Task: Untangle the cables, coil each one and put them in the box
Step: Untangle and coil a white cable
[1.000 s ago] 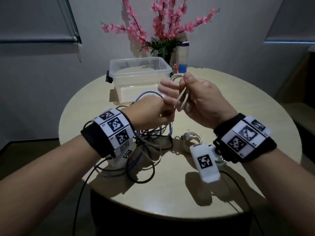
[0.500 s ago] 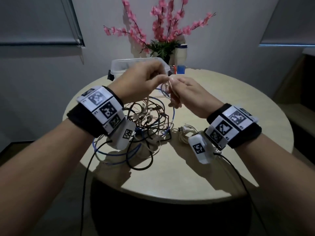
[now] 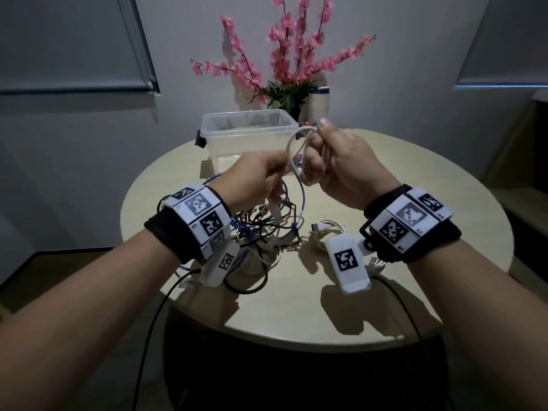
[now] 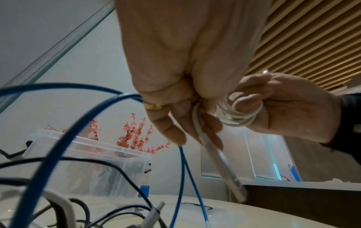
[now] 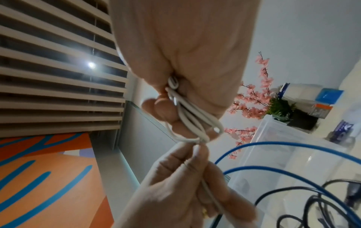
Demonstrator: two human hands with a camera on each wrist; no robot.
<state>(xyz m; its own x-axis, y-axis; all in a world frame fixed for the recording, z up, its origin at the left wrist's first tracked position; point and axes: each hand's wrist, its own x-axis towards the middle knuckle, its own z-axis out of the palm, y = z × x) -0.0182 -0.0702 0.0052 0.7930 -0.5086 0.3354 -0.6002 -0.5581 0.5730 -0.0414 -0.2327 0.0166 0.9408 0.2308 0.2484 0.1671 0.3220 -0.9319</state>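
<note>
Right hand: the right hand is clenched around several loops of a thin, smooth white round cable, thumb up on top of the bundle.
Left hand: the left hand pinches the same cable's free run between thumb and fingertips, just at 9 o'clock of the right fist.
Tangle: a heap of glossy blue, black and off-white cables lies on the round, matt beige table below the hands, toward 6 o'clock of them.
Loose coil: a small white cable bundle with a USB plug rests at 3 o'clock of the heap.
Box: the clear, rectangular plastic box stands at 12 o'clock on the table, beyond the hands.
Left wrist view only: a gold ring on a left finger, and the cable's straight plug end hanging below that hand.
Right wrist view only: the loops fanned out against curled fingers.
Behind: pink artificial blossoms.
</note>
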